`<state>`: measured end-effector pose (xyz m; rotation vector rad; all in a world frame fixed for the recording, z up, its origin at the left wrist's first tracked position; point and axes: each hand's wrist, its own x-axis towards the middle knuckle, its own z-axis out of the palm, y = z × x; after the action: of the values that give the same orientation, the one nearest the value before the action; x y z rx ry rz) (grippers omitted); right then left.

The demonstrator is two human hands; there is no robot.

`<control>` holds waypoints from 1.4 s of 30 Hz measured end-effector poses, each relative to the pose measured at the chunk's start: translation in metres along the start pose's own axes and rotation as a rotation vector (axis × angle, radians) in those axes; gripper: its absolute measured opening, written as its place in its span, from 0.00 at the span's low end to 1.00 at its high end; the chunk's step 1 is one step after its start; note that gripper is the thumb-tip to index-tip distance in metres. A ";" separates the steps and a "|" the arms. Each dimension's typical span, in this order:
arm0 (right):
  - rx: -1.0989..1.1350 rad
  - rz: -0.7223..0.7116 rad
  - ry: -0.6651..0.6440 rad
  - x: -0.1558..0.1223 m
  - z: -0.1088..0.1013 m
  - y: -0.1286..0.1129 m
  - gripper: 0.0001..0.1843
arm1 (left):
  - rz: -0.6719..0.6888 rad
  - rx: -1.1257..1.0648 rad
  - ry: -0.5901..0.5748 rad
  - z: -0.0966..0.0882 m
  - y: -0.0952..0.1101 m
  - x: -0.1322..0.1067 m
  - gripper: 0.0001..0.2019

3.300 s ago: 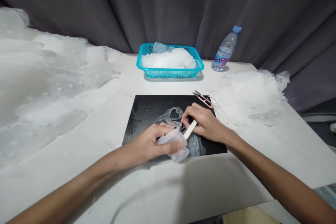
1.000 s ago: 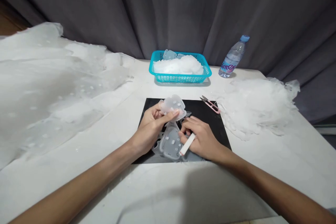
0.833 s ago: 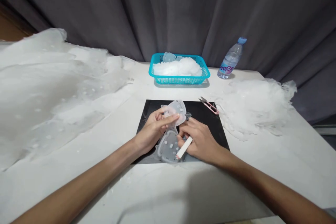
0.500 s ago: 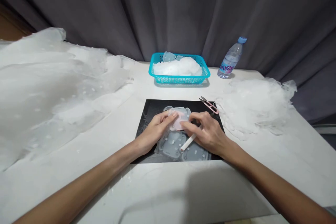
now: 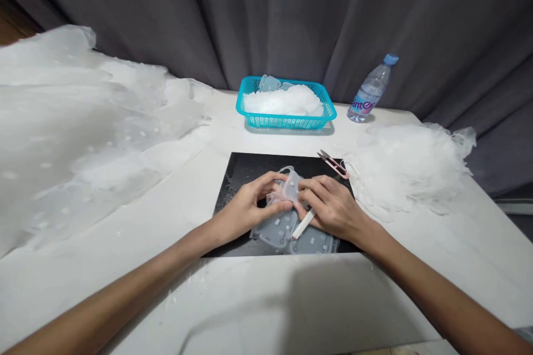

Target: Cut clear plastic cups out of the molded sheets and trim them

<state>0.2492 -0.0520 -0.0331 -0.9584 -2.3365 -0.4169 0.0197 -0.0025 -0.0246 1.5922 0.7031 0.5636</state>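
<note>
Between my two hands is a piece of sheer whitish fabric (image 5: 292, 180), bunched and partly folded above the black mat. My left hand (image 5: 254, 199) has its fingers curled round the fabric's left side, with the thumb at its lower edge. My right hand (image 5: 328, 202) is closed round a slim tool with a white rod-like handle (image 5: 303, 224), whose working end is hidden. Its fingertips also touch the fabric's right side. Beneath them, sheer rounded fabric pieces (image 5: 275, 232) with small pale spots lie on the black mat (image 5: 245, 166).
Pink-handled thread snips (image 5: 334, 165) rest at the mat's top right corner. Behind stands a turquoise basket (image 5: 287, 122) of white fabric, with a water bottle (image 5: 370, 91) to its right. White sheer fabric heaps lie at left (image 5: 83, 122) and right (image 5: 412, 161).
The fabric piece, flatter before, is now bunched and folded between my hands. My left fingers have spread and curled round it, while my right fingers have closed in. The view has shifted slightly.
</note>
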 end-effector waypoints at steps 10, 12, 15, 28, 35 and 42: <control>0.308 0.368 0.077 0.007 -0.002 0.016 0.05 | -0.078 0.167 -0.039 0.003 0.008 0.005 0.15; 0.430 0.658 0.174 0.007 0.000 0.027 0.05 | -0.112 0.242 -0.033 0.002 0.012 0.007 0.14; 0.585 0.863 0.186 0.003 0.001 0.036 0.09 | -0.127 0.275 -0.051 -0.002 0.014 0.007 0.13; 0.717 1.094 0.243 0.003 -0.012 0.043 0.08 | -0.107 0.345 -0.142 -0.017 0.026 0.005 0.16; 0.601 0.563 0.325 0.010 -0.014 -0.027 0.06 | -0.031 0.465 0.186 -0.001 0.051 -0.013 0.24; 0.798 0.380 0.043 0.008 -0.012 -0.037 0.03 | -0.117 0.108 0.020 0.012 0.030 -0.012 0.17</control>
<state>0.2229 -0.0790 -0.0216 -0.9200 -1.9299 0.5996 0.0232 -0.0216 0.0038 1.6353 0.8478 0.4627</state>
